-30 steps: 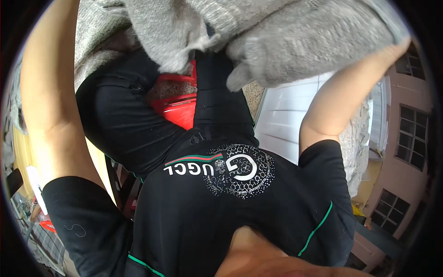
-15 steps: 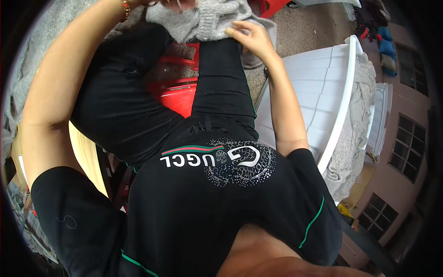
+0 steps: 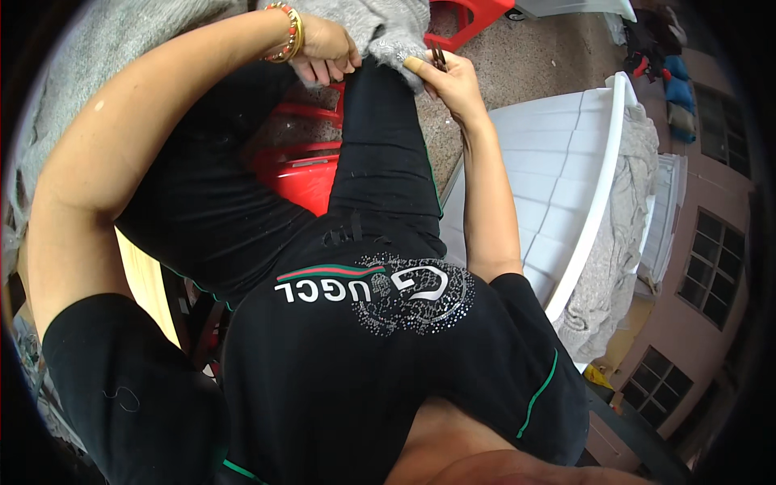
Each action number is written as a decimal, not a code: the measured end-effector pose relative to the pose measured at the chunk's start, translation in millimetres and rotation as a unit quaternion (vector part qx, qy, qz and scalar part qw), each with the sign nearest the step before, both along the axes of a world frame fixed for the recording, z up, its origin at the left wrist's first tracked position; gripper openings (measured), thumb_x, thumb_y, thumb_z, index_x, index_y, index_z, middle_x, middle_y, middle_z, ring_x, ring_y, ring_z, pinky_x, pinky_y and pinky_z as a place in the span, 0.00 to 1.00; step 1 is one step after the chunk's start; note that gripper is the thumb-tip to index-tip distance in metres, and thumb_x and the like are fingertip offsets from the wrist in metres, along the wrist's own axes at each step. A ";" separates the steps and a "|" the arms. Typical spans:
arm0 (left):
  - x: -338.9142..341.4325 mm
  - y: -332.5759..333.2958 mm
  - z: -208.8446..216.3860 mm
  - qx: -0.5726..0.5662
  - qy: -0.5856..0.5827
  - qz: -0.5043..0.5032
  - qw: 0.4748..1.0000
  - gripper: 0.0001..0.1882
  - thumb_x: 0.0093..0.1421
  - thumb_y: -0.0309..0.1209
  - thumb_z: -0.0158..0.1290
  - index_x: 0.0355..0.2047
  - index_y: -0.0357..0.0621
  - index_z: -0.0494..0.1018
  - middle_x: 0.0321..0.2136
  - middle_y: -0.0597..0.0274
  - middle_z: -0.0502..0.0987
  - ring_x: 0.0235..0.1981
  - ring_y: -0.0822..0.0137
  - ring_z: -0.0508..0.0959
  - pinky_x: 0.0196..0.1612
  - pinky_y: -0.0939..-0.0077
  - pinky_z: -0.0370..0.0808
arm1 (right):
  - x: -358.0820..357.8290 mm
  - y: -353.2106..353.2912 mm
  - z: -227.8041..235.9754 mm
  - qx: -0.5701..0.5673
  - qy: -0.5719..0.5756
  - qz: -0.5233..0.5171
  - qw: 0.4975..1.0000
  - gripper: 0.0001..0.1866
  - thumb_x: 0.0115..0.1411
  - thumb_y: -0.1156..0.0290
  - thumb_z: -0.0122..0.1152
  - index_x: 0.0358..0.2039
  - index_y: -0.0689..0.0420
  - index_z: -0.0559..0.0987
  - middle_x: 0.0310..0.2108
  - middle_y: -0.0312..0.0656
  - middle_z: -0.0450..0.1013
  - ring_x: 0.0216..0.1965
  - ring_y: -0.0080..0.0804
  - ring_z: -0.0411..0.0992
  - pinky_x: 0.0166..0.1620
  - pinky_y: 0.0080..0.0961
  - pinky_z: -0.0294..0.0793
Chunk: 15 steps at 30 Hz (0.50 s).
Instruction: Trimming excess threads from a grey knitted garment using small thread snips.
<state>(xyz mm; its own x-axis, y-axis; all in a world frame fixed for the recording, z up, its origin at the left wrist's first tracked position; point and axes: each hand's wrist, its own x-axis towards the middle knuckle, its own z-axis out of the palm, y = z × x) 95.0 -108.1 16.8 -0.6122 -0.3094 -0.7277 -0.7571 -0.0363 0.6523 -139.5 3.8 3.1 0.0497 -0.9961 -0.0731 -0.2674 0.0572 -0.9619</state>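
A fuzzy grey knitted garment [image 3: 396,44] lies over my knee, at the top of the view. My left hand [image 3: 327,48], with bracelets at its wrist, is closed at the garment's left part, fingers curled and the tips pinching its edge. On the other side, my right hand [image 3: 453,81] grips a bunched end of the knit, its thumb pressed on top. The thumb carries a yellowish covering. A small dark brown object [image 3: 437,56], perhaps thread snips, shows among the right fingers; its full shape is hidden.
More grey knitwear [image 3: 105,81] is heaped at the left. A big white tub [image 3: 533,170] stands at my right, with grey knits [image 3: 606,267] beyond its rim. Red plastic stools [image 3: 303,182] show between my legs and at the top [image 3: 465,20]. Blue bundles [image 3: 679,93] lie far right.
My left hand has come down and right into fuller view, onto the garment's edge. The knit has been gathered into a narrower bunch at my right hand, where the dark object now shows.
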 end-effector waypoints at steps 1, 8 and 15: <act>-1.2 1.8 5.7 -0.005 0.002 -0.004 1.000 0.21 0.66 0.41 0.48 0.57 0.50 0.70 0.40 0.59 0.79 0.36 0.68 0.78 0.42 0.69 0.77 | 1.2 5.4 11.2 -0.005 0.002 -0.004 1.000 0.12 0.58 0.69 0.67 0.21 0.56 0.77 0.14 0.28 0.66 0.14 0.12 0.59 0.19 0.15 0.53; -11.9 8.7 37.5 0.196 0.226 0.236 0.924 0.21 0.70 0.45 0.40 0.46 0.42 0.73 0.39 0.61 0.79 0.38 0.68 0.80 0.43 0.70 0.78 | 34.7 41.4 61.1 -0.043 -0.096 -0.023 0.994 0.09 0.58 0.73 0.67 0.22 0.58 0.78 0.12 0.29 0.66 0.13 0.12 0.60 0.17 0.15 0.54; -2.3 14.7 100.4 0.207 0.320 0.187 0.905 0.21 0.68 0.51 0.44 0.39 0.47 0.74 0.33 0.67 0.79 0.34 0.74 0.79 0.42 0.79 0.77 | 55.8 48.2 79.3 -0.104 -0.040 -0.054 0.992 0.12 0.57 0.71 0.70 0.21 0.56 0.75 0.14 0.26 0.66 0.14 0.10 0.60 0.18 0.12 0.55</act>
<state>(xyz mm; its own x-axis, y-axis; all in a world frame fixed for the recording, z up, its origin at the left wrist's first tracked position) 92.7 -93.4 117.2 -0.8585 -0.3639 -0.3613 -0.1129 -0.5532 0.8254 -83.7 52.0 82.4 -0.0613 -0.9891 0.1337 -0.1937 -0.1196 -0.9737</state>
